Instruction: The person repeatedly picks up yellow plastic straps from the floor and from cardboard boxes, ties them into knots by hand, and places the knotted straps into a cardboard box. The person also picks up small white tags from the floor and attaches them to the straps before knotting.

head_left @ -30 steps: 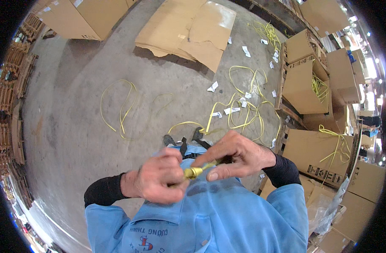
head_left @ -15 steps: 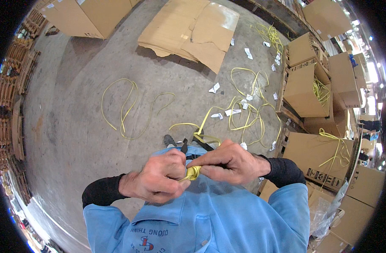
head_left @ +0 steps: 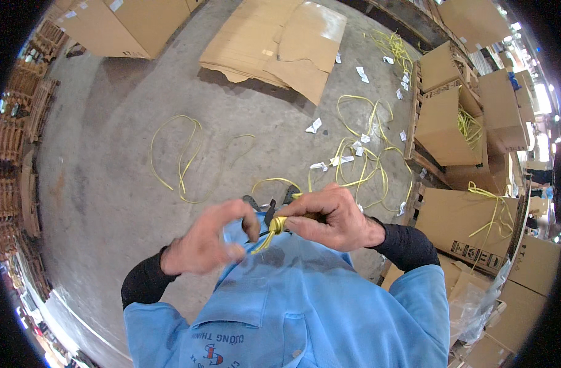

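Note:
In front of my chest I have a knotted bundle of yellow strap (head_left: 274,228). My right hand (head_left: 332,214) is closed around its upper part, fingers curled over it. A loose yellow tail hangs down and left from the knot. My left hand (head_left: 210,242) is just left of the knot with its fingers bent and apart, index finger close to the strap; whether it touches it I cannot tell. Both forearms wear black sleeves under a blue shirt.
More yellow straps lie looped on the concrete floor (head_left: 182,159) and in a tangle (head_left: 363,156) among white paper scraps. Flattened cardboard (head_left: 280,46) lies ahead. Cardboard boxes on wooden pallets (head_left: 458,116) stand at the right. Stacked pallets (head_left: 10,141) line the left.
My left hand has let go of the strap bundle and moved apart to the left, fingers spreading. My right hand keeps its grip near the knot.

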A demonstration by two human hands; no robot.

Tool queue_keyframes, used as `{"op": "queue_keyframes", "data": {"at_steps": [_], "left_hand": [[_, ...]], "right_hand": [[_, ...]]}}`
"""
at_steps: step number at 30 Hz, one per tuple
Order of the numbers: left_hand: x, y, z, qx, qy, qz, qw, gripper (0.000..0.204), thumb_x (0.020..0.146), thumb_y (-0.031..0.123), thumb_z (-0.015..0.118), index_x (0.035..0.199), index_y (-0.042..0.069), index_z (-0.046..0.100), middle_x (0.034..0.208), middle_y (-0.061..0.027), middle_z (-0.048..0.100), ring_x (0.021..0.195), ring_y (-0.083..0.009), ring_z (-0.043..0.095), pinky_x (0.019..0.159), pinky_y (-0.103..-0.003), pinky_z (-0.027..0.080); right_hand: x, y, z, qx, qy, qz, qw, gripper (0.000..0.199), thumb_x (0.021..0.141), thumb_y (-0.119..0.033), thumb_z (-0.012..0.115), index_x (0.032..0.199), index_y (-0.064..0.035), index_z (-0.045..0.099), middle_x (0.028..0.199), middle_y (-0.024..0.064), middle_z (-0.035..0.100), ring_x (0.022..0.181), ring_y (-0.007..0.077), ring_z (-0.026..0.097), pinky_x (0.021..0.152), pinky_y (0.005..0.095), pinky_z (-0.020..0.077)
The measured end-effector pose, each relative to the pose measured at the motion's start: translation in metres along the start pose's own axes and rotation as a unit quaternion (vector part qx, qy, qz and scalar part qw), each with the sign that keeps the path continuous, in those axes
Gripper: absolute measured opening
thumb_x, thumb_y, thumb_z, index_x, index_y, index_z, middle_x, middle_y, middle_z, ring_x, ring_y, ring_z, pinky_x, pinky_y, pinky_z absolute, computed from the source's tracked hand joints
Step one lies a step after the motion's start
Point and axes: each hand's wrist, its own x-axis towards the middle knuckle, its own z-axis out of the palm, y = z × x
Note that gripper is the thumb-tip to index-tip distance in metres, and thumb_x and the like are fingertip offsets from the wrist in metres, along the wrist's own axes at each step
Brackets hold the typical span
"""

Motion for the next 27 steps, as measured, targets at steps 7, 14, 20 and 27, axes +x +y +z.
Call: {"op": "queue_keyframes", "data": {"at_steps": [7,14,20,27], "left_hand": [[0.028,-0.001,0.007,-0.176,-0.018,-0.159,0.971,0.039,0.105,0.037,0.052,0.118,0.001,0.05,0.095,-0.0025,0.059,0.079,-0.0096,0.053,0.07,-0.026,0.046],[0.03,0.016,0.023,-0.297,-0.026,-0.179,0.938,0.036,0.108,0.029,0.046,0.129,0.001,0.048,0.089,0.0002,0.055,0.069,-0.0072,0.045,0.064,-0.024,0.042],[0.005,0.034,0.027,-0.214,-0.13,-0.169,0.953,0.028,0.108,0.027,0.043,0.111,0.002,0.053,0.082,-0.0001,0.054,0.067,-0.0088,0.044,0.061,-0.027,0.041],[0.014,0.037,0.013,0.398,-0.01,0.113,0.91,0.015,0.09,0.019,0.061,0.091,0.006,0.057,0.086,-0.0051,0.062,0.084,-0.0251,0.06,0.089,-0.044,0.043]], "right_hand": [[0.018,-0.004,0.006,-0.018,-0.059,-0.01,0.998,0.013,0.093,-0.009,0.063,0.099,0.0007,0.069,0.081,0.0133,0.071,0.067,0.0168,0.068,0.06,0.033,0.0519],[0.005,-0.007,0.017,0.197,-0.025,0.057,0.978,0.033,0.097,-0.007,0.058,0.125,0.0006,0.045,0.095,0.011,0.071,0.076,0.0115,0.067,0.063,0.0295,0.053],[-0.018,-0.021,0.011,0.116,-0.113,0.042,0.986,0.023,0.096,-0.009,0.061,0.112,-0.0021,0.047,0.081,0.0028,0.058,0.066,0.0074,0.051,0.057,0.0266,0.0439],[-0.001,-0.024,0.012,0.118,-0.034,0.068,0.99,0.015,0.096,-0.007,0.059,0.103,-0.0025,0.047,0.077,-0.0007,0.051,0.069,0.0051,0.047,0.06,0.0244,0.0416]]}}
